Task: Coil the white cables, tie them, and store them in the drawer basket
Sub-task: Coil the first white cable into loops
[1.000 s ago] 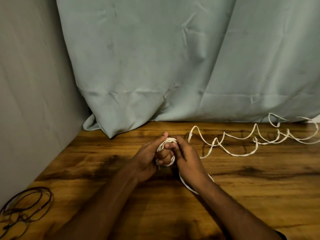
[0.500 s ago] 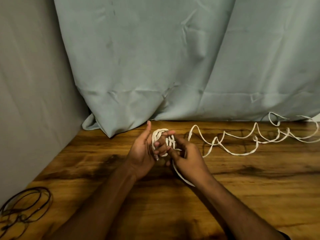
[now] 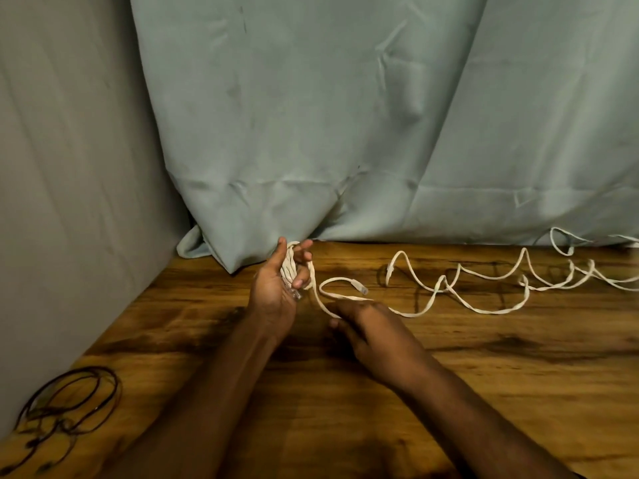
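around the fingers of the left hand (image 3: 276,288) sits the started coil (image 3: 288,266) of white cable (image 3: 428,307), several flat turns stacked between thumb and raised fingers, long axis running up along the fingers toward the curtain (image 3: 311,133). those fingers are spread and half open, acting as a former rather than a clamp, and a clear plug end shows at the palm. from the coil the cable drops off to the right hand (image 3: 366,326), which lies low over the table (image 3: 484,392), fingers curled loosely on the strand — probably feeding slack for the next turn, though how firmly it pinches i cannot tell. beyond it the loose length snakes rightward in kinks along the table's back edge — lying roughly left to right. a second plug (image 3: 361,288) rests just beside the strand. a dark cable (image 3: 65,406) lies well apart at the near left. no drawer basket is in view.
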A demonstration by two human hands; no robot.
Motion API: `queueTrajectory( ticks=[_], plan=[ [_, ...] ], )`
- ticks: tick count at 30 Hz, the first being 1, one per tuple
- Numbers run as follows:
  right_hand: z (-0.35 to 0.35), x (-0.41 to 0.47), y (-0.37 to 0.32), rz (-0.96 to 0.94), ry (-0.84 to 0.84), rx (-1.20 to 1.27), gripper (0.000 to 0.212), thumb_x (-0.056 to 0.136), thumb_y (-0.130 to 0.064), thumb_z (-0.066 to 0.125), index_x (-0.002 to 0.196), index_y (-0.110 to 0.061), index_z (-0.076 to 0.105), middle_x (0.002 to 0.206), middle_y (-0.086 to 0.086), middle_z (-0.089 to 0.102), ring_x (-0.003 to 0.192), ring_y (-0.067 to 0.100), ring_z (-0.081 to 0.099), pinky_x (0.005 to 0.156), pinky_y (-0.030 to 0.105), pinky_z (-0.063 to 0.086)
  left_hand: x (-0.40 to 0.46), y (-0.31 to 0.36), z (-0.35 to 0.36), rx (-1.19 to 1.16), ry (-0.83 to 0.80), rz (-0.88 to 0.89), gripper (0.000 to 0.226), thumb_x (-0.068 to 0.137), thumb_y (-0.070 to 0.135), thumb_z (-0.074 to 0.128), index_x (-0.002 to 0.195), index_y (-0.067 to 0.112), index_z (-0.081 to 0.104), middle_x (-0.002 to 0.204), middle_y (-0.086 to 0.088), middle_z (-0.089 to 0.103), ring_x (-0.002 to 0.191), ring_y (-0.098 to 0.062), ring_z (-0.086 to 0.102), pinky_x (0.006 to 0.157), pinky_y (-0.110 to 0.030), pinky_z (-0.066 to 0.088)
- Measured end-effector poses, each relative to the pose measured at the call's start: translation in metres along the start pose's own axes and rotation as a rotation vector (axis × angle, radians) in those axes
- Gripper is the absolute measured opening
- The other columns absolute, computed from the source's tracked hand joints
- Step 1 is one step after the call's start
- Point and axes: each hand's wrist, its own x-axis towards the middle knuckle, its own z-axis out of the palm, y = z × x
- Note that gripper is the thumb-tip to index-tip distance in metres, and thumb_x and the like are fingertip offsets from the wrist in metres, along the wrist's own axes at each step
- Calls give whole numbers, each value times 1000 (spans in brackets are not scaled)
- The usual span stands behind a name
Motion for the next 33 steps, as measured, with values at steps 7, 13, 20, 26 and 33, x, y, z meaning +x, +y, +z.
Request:
queueTrajectory(
  ticks=[7, 13, 20, 26, 33],
  plan=[
    [-5, -2, -1, -124, -1, -58, 30, 104, -18, 57, 126, -36, 68, 114, -16, 76, 104, 0, 68, 87, 27, 57, -3, -11, -1, 617, 49, 157, 27, 107, 23, 37, 94, 7, 55, 56, -2, 66, 37, -10, 53, 41, -19, 41],
    [-8, -4, 4, -184, 196, -61, 28, 101, -21, 63, 125, -34, 69, 114, -14, 70, 100, 6, 64, 80, 35, 57, -11, -21, -6, 1052, -86, 94, 45, 102, 36, 53, 62, 17, 62, 53, 4, 60, 49, -7, 55, 53, -23, 42],
    [-12, -2, 16, -49, 331, 332, 11, 91, -30, 78, 100, -33, 74, 98, -16, 75, 95, 3, 71, 79, 41, 61, -28, -17, 11, 957, -260, -202, 47, 105, 34, 43, 63, 17, 56, 49, 2, 41, 38, -6, 32, 39, -15, 25],
    [-19, 4, 23, -16, 398, 504, 7, 93, -15, 76, 94, -22, 77, 92, -9, 76, 94, 10, 72, 84, 44, 61, -39, -8, 23, 787, -382, -309, 48, 105, 39, 41, 77, 5, 62, 45, 5, 54, 33, -2, 23, 38, -15, 15],
    [-18, 7, 25, 60, 427, 610, 13, 101, -14, 66, 101, -23, 75, 96, -6, 77, 96, 13, 73, 88, 52, 61, -35, -13, 17, 584, -357, -281, 41, 91, 40, 58, 77, 3, 64, 40, 7, 28, 32, -4, 21, 36, -16, 21]
  ],
)
